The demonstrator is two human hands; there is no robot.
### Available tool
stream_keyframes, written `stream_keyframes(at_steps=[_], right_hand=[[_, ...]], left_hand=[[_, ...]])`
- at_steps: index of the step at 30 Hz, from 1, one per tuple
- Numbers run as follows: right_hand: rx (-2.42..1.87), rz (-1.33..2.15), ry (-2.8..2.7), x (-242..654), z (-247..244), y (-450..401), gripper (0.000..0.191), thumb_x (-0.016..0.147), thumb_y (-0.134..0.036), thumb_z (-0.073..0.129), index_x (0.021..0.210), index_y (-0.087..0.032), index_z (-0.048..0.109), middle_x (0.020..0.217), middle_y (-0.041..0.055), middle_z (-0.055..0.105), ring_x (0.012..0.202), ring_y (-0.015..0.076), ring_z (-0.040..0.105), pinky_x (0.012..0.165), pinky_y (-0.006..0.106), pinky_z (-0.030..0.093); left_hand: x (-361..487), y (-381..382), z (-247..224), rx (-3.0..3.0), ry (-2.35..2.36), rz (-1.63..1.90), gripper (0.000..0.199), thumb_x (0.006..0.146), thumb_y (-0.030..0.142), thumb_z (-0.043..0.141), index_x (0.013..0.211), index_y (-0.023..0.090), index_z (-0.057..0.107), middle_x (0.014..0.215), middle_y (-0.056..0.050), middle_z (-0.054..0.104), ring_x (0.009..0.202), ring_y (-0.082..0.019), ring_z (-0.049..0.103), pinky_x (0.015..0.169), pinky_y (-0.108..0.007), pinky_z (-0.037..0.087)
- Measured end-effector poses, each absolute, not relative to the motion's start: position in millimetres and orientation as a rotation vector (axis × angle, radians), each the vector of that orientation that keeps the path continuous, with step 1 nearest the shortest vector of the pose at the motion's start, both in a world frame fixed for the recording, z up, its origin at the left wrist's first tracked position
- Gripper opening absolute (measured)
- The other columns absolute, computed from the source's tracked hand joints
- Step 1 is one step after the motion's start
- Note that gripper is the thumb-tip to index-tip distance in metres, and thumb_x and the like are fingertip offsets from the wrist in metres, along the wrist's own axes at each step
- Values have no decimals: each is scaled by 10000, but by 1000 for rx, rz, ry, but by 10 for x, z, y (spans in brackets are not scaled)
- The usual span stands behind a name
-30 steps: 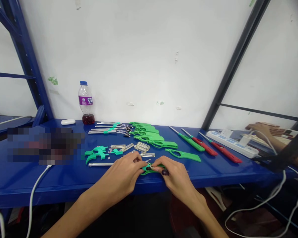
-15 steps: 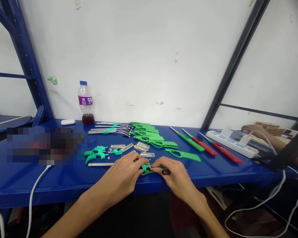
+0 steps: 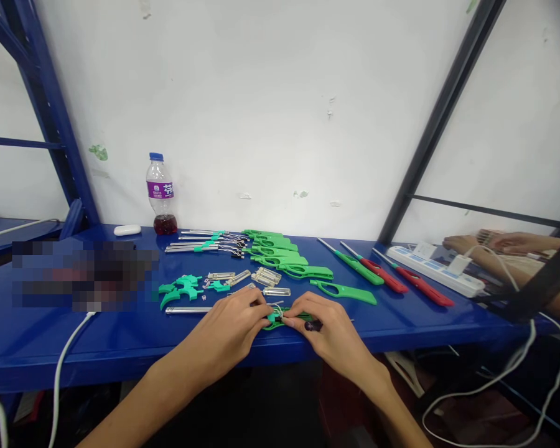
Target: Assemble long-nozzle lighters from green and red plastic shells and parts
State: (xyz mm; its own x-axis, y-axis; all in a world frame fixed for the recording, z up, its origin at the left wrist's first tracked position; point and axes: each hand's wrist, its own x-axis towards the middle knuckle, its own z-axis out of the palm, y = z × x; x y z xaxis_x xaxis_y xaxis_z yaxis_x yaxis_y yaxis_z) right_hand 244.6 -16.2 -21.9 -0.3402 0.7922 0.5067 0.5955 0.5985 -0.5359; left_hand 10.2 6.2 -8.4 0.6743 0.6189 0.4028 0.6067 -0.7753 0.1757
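Note:
At the table's front edge, my left hand point(image 3: 236, 320) is closed, its fingertips pinching the near end of a half-built gas lighter: a green casing point(image 3: 273, 325) with a teal piece and thin white wires point(image 3: 279, 309). A metal lighter tube point(image 3: 186, 310) runs out to the left from under that hand. My right hand point(image 3: 329, 326) is closed too, thumb and forefinger at the wires and casing. A dark-handled tool point(image 3: 313, 325) is tucked in its curled fingers, and a thin tip shows past the knuckles. Fingers partly hide the casing's inside.
Teal triggers point(image 3: 182, 288), clear fuel tanks point(image 3: 266, 277), wired metal tubes point(image 3: 205, 242) and green casing halves point(image 3: 308, 271) lie beyond my hands. Rightward are a green lighter point(image 3: 361, 267), red lighters point(image 3: 424, 287) and a power strip point(image 3: 436, 272). A bottle point(image 3: 162, 196) stands behind. Another person's hands point(image 3: 518, 242) show at far right.
My hands stay almost in place, with slight finger movement at the wires. At far right, the other person's second hand has come into view.

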Motion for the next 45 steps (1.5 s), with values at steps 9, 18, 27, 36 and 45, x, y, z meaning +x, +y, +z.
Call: stream_keyframes(at_steps=[9, 18, 27, 36, 45], right_hand=[[-1079, 276, -2106, 2457, -246, -186, 129, 1014, -314, 661, 943, -247, 744, 964, 37, 729, 832, 193, 699, 776, 280, 506], [-1110, 318, -2083, 2453, -257, -165, 89, 1006, -274, 675, 930, -249, 713, 966, 17, 741, 839, 194, 695, 794, 277, 493], [-1132, 380, -2064, 2440, -228, -150, 116, 990, -265, 700, 881, -238, 670, 941, -6, 744, 834, 182, 696, 747, 261, 451], [-1155, 257, -2055, 2403, -266, -151, 92, 1001, -221, 673, 912, -244, 672, 931, -25, 753, 818, 174, 702, 718, 257, 423], [-1143, 216, -2061, 2396, -277, -146, 125, 1023, -287, 653, 909, -247, 682, 917, -9, 747, 788, 179, 698, 711, 263, 439]], left_hand=[[94, -1, -29, 2853, 1136, 705, 456, 954, 22, 431, 1278, 203, 695, 1111, -94, 770, 1012, -278, 724, 870, -413, 580], [53, -39, 61, 2761, 1098, 773, 599, 918, -9, 382, 1430, 240, 569, 1232, -69, 730, 1071, -252, 709, 889, -396, 566], [57, -26, 88, 2732, 1089, 798, 392, 1069, 150, 341, 1338, 230, 614, 1194, -59, 725, 1049, -230, 701, 876, -373, 547], [23, -62, 74, 2743, 1136, 756, 440, 1122, 348, 271, 1395, 247, 601, 1350, -71, 702, 1219, -272, 669, 1017, -473, 532], [-4, -2, 51, 2732, 1120, 648, 453, 1113, 306, 286, 1455, 254, 579, 1321, -67, 728, 1155, -288, 700, 977, -490, 555]])
